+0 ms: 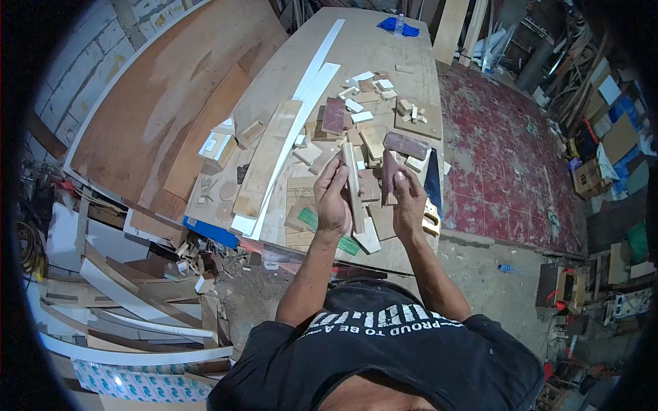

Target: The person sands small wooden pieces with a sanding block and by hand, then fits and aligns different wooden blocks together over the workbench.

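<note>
My left hand (333, 198) is closed around a narrow wooden strip (354, 188), held upright with its lower end near the table's front. To its right, my right hand (410, 202) grips a maroon sanding block (390, 171), its face turned toward the strip. A small gap seems to separate the block and the strip. Just beyond my right hand lies another maroon block (407, 145), and a third maroon piece (334, 115) lies further back. Loose wooden blocks (371, 142) are scattered under and behind both hands.
The wooden worktable (274, 147) carries long white strips (317, 75), a handsaw with a yellow handle (430, 219) at the right edge, and a bottle (399, 26) on blue cloth at the far end. A large plywood sheet (164, 96) leans left. Curved boards (137, 312) stand lower left.
</note>
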{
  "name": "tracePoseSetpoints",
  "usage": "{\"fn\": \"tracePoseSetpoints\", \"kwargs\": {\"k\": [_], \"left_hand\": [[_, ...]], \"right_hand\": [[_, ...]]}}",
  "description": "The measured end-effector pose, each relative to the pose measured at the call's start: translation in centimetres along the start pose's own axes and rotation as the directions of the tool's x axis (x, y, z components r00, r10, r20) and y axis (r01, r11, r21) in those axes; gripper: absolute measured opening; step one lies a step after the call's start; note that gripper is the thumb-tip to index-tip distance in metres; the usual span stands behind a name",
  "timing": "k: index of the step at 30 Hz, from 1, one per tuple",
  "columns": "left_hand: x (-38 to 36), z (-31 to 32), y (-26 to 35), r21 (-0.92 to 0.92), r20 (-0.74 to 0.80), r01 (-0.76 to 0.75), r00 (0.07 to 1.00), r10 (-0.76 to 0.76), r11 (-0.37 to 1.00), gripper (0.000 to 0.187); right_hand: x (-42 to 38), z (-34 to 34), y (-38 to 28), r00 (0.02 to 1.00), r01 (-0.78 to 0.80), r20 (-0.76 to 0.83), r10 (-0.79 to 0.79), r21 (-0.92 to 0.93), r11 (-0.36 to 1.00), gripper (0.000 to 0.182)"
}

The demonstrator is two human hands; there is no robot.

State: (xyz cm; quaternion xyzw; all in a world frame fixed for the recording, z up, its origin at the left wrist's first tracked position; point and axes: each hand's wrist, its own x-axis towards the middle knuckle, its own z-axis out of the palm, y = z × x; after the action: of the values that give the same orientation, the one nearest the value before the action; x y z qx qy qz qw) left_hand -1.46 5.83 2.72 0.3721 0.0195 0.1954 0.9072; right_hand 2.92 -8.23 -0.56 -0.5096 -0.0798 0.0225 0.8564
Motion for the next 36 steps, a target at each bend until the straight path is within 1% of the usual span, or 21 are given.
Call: {"fn": "tracePoseSetpoints", "kwargs": {"k": [1, 2, 4, 5, 7, 8, 11, 13, 17, 19, 20, 22, 23, 25, 26, 29, 32, 36], "left_hand": [[0.0, -0.1, 0.1, -0.055, 0.026, 0.017, 1.000, -0.016, 0.998, 0.042], [0.1, -0.2, -0.1, -0.054, 0.026, 0.018, 1.000, -0.016, 0.998, 0.042], [0.4, -0.5, -0.7, 0.095, 0.006, -0.073, 0.997, 0.072, 0.993, 0.045], [0.5, -0.8, -0.9, 0.096, 0.005, -0.072, 0.997, 0.072, 0.993, 0.045], [0.5, -0.9, -0.9, 0.238, 0.033, -0.107, 0.994, 0.102, 0.965, 0.046], [0.5, -0.8, -1.0, 0.238, 0.034, -0.106, 0.994, 0.101, 0.965, 0.046], [0.9, -0.7, -1.1, 0.276, 0.002, -0.091, 0.996, 0.094, 0.957, 0.046], [1.1, -0.8, -1.2, 0.309, -0.007, -0.061, 0.998, 0.066, 0.949, 0.044], [1.2, -0.6, -1.0, 0.304, -0.032, -0.024, 0.999, 0.036, 0.952, 0.043], [1.3, -0.8, -0.8, 0.323, -0.021, 0.030, 0.999, -0.024, 0.946, 0.042], [1.4, -0.8, -1.0, 0.322, -0.023, 0.031, 0.999, -0.025, 0.946, 0.042], [1.7, -0.9, -1.1, 0.096, -0.063, 0.115, 0.992, -0.110, 0.989, 0.041], [1.9, -0.9, -1.2, 0.095, -0.066, 0.118, 0.991, -0.112, 0.988, 0.041], [2.1, -0.9, -0.9, -0.067, -0.053, 0.172, 0.983, -0.175, 0.983, 0.038], [2.2, -1.4, -0.9, -0.077, -0.008, 0.181, 0.983, -0.182, 0.980, 0.039], [2.5, -1.7, -0.9, -0.068, -0.052, 0.199, 0.978, -0.202, 0.978, 0.038], [2.3, -1.4, -0.4, -0.073, -0.073, 0.205, 0.975, -0.210, 0.976, 0.036], [2.5, -2.0, -0.4, -0.129, -0.038, 0.200, 0.978, -0.206, 0.971, 0.033]], "right_hand": [[-0.1, -0.3, 0.3, 1.000, 0.001, 0.001, -0.001, -0.007, 1.000, 0.033], [-0.2, -0.7, 0.6, 1.000, 0.000, 0.001, 0.000, -0.006, 1.000, 0.033], [-0.4, -1.0, 0.8, 1.000, -0.026, -0.018, 0.025, -0.019, 0.999, 0.033], [-0.6, -1.1, 0.9, 0.999, -0.027, -0.019, 0.027, -0.018, 0.999, 0.033], [-1.1, -0.9, 0.6, 0.999, -0.033, -0.017, 0.032, -0.054, 0.998, 0.032], [-1.3, -0.8, 0.4, 0.999, -0.033, -0.019, 0.032, -0.054, 0.998, 0.032], [-1.4, -0.7, 0.2, 0.999, -0.032, -0.014, 0.032, -0.028, 0.999, 0.031], [-1.3, -0.9, 0.4, 1.000, -0.025, -0.008, 0.025, -0.055, 0.998, 0.030], [-1.1, -1.0, 0.5, 0.999, -0.033, 0.007, 0.033, -0.027, 0.999, 0.030], [-1.2, -0.7, 0.2, 0.999, -0.039, 0.011, 0.040, -0.036, 0.999, 0.031], [-1.2, -0.5, 0.1, 0.999, -0.041, 0.010, 0.042, -0.037, 0.998, 0.031], [-1.2, -0.2, -0.1, 0.999, -0.046, 0.007, 0.046, -0.026, 0.999, 0.031], [-1.1, -0.3, 0.0, 0.999, -0.049, 0.005, 0.050, -0.028, 0.998, 0.031], [-0.9, -0.3, 0.1, 0.999, -0.043, 0.010, 0.043, -0.031, 0.999, 0.032], [-0.9, -0.3, 0.2, 0.999, -0.048, 0.008, 0.048, -0.033, 0.998, 0.032], [-0.7, -0.2, -0.1, 0.999, -0.052, -0.001, 0.052, -0.039, 0.998, 0.032], [-0.6, -0.1, -0.1, 0.999, -0.025, 0.034, 0.027, -0.037, 0.999, 0.032], [-1.0, 0.5, -0.6, 0.998, -0.052, 0.029, 0.054, -0.039, 0.998, 0.033]]}}
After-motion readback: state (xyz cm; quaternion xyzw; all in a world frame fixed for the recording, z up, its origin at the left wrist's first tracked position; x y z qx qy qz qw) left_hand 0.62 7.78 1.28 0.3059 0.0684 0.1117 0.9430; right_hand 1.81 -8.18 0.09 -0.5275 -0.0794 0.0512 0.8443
